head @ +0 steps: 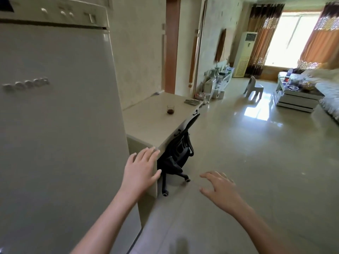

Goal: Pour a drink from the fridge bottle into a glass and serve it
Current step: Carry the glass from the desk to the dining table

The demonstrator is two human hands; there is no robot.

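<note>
A small clear glass [170, 109] with a little dark drink at its bottom stands on the beige desk [146, 123], well beyond both hands. The white fridge [55, 107] fills the left of the view with its door closed. My left hand [141, 169] hangs with fingers spread and holds nothing, in front of the desk's near corner beside the fridge. Over the floor to the right, my right hand [220, 187] is also open and empty. No bottle is in view.
A black office chair [178, 153] is tucked under the desk. Small items [192, 102] lie at the desk's far end. Tiled floor [256, 153] stretches right toward a coffee table [297, 97], a white stool [254, 87] and a sofa.
</note>
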